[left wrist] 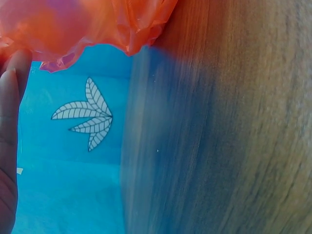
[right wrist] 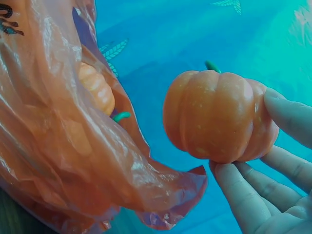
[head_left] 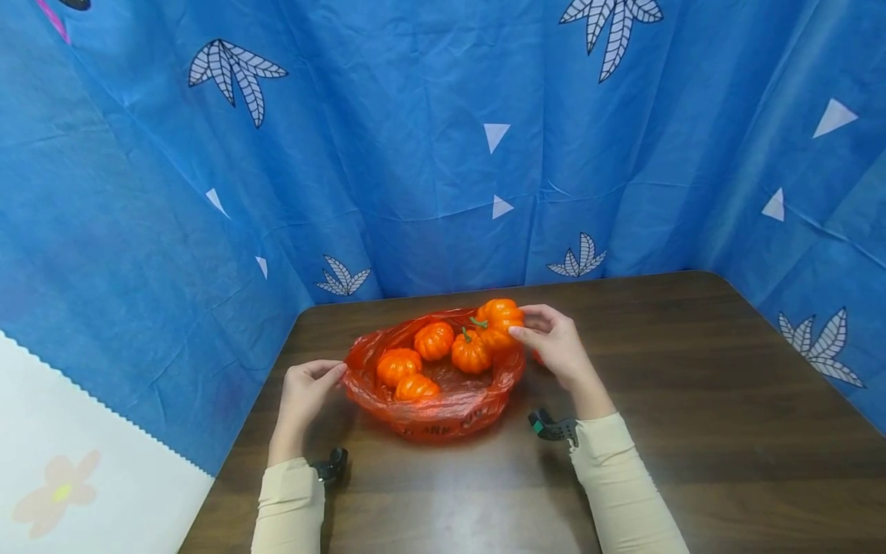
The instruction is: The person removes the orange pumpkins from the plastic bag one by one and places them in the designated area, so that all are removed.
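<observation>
A red plastic bag (head_left: pixel 443 422) with dark printed letters sits on the table, its mouth spread wide. Several small orange pumpkins (head_left: pixel 434 341) with green stems lie inside it. My left hand (head_left: pixel 301 400) pinches the bag's left rim between thumb and fingers; in the left wrist view the bag's film (left wrist: pixel 131 29) hangs at the fingertips. At the opposite rim, my right hand (head_left: pixel 559 348) grips another orange pumpkin (head_left: pixel 502 314), thumb on one side and fingers beneath. The right wrist view has this pumpkin (right wrist: pixel 214 117) raised beside the bag's crumpled edge (right wrist: pixel 170 195).
A dark brown wooden table (head_left: pixel 692 431) lies under everything, reaching far to the right. Blue curtains (head_left: pixel 443 154) with leaf prints hang behind its back edge and at both sides. A bit of something red shows on the table behind my right hand. Black camera mounts (head_left: pixel 554 425) sit at both wrists.
</observation>
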A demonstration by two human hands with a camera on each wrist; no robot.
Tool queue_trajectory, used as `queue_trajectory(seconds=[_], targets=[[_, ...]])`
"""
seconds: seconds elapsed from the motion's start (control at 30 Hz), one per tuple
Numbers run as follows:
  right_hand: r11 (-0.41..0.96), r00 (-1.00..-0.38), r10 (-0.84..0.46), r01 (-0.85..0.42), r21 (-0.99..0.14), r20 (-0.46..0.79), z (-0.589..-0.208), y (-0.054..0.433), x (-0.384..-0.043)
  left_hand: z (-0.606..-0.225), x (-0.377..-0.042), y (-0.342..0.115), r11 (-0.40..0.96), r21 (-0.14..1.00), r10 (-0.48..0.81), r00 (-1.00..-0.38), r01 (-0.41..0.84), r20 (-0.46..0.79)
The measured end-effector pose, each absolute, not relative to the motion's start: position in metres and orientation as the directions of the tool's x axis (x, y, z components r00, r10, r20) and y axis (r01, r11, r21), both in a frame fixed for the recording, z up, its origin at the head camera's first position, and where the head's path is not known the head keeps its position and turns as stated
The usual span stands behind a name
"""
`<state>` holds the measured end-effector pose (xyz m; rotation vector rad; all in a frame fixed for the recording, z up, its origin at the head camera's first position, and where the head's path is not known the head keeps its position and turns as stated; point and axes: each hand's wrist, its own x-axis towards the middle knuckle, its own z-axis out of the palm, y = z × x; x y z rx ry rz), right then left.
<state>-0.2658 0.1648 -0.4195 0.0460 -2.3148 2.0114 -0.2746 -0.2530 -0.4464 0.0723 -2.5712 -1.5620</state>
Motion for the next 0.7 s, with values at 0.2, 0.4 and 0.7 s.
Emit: queue_trajectory(seconds=[0.2, 0.4, 0.7], targets=[[0.159, -0.997, 0.049, -0.043, -0.986, 0.052, -0.419, 0.169, -0.265, -0.447, -0.275, -0.254, 0.458, 0.889, -0.108, -0.99, 0.032, 0.091], [0.159, -0.997, 0.07, -0.032, -0.987, 0.044, -0.42, 0.173, -0.266, -0.446, -0.274, -0.253, 0.457, 0.889, -0.11, -0.99, 0.033, 0.093], [0.156, -0.995, 0.101, 0.007, -0.988, 0.009, -0.419, 0.182, -0.266, -0.444, -0.275, -0.254, 0.457, 0.889, -0.111, -0.989, 0.037, 0.099]])
